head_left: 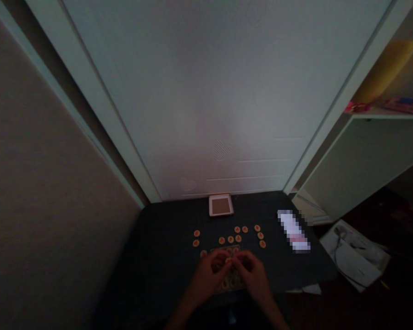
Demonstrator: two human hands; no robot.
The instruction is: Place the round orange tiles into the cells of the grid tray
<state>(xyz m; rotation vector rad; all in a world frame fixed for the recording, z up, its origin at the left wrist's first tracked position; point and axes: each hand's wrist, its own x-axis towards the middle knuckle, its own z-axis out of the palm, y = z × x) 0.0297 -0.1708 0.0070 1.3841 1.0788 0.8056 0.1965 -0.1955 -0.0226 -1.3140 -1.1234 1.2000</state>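
Both of my hands rest on a dark table [165, 256] near its front edge, in dim light. My left hand [208, 272] and my right hand [253, 275] meet fingertip to fingertip, fingers curled, pinching a small round game piece [229, 260] between them. Under the hands lies a small board [229, 282] with more round pieces on it, partly hidden. Several round tan pieces with red marks [237, 234] are scattered on the table just beyond the hands.
A small square pink-rimmed box [220, 205] sits at the table's far edge against a white door [220, 91]. A blurred white item [293, 230] lies to the right. White shelving [361, 169] and papers [354, 259] are on the right, a wall on the left.
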